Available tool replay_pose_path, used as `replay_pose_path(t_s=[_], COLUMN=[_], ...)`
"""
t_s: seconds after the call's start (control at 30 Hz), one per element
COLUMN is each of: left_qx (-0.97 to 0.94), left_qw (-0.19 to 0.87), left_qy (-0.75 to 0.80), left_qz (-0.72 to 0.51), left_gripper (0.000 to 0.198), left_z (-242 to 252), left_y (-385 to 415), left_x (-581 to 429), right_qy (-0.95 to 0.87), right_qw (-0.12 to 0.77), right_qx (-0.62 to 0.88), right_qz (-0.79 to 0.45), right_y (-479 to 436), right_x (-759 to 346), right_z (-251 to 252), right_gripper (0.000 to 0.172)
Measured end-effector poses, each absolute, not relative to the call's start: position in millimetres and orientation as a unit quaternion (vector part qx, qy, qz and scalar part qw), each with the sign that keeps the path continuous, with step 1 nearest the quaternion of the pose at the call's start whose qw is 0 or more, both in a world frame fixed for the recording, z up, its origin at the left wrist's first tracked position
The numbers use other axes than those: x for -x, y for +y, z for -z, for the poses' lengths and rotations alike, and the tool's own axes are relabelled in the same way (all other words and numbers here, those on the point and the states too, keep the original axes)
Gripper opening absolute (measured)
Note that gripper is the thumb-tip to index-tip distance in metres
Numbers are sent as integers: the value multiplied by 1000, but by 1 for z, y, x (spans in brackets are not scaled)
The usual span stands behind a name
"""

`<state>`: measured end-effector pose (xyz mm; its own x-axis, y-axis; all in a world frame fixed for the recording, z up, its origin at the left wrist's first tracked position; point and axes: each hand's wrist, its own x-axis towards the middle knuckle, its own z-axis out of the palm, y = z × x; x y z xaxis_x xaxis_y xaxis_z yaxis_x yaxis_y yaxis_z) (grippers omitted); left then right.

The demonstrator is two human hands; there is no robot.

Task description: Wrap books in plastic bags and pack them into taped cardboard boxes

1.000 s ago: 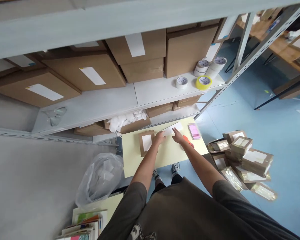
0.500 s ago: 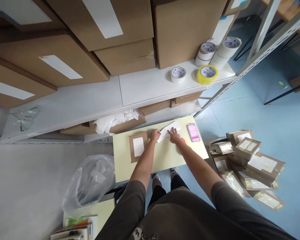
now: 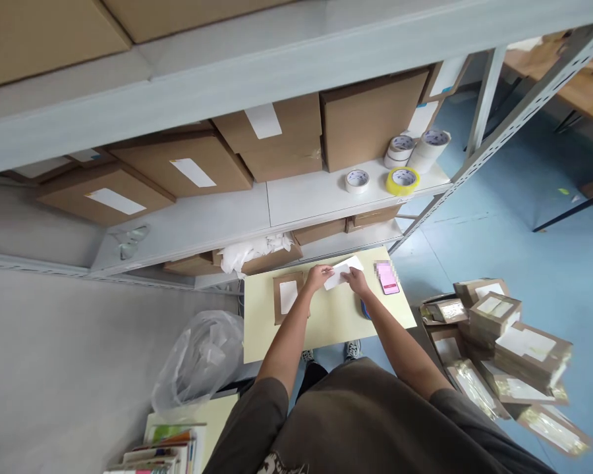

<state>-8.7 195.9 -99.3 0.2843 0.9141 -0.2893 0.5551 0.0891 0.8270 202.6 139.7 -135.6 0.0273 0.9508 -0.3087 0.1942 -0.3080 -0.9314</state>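
Observation:
Both hands are over a small cream table. My left hand pinches the left end of a white sheet of paper, and my right hand grips its right part. The paper looks folded or doubled, with a second white layer behind it. Left of the paper lies a flat cardboard box with a white label, partly behind my left forearm. A phone with a pink screen lies to the right. Something blue shows beside my right forearm, mostly hidden.
A grey shelf ahead holds cardboard boxes, a yellow tape roll and several white tape rolls. Taped parcels are piled on the floor at right. A clear plastic bag and books are at left.
My right hand has gone from spread fingers on the paper to gripping it, and the paper now looks doubled. The view has shifted, bringing an upper shelf beam into sight.

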Motion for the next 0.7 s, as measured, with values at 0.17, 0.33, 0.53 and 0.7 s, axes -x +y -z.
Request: replay_pose_path(t_s=[0.17, 0.33, 0.53, 0.7], left_qx=[-677, -705, -741, -749], left_qw=[513, 520, 492, 488], left_qy=[508, 462, 445, 439], left_qz=[-145, -136, -100, -91], left_gripper=[44, 43, 36, 40], left_z=[66, 46, 32, 27], left_y=[209, 214, 207, 199], left_x=[9, -5, -20, -20], right_qy=[-437, -448, -673, -731], right_qw=[430, 370, 288, 191], right_qx=[628, 665, 622, 557], right_qz=[-480, -469, -279, -346], right_y=[123, 119, 122, 130], right_x=[-236, -273, -266, -244], right_z=[102, 81, 49, 38], right_gripper=[53, 55, 63, 19])
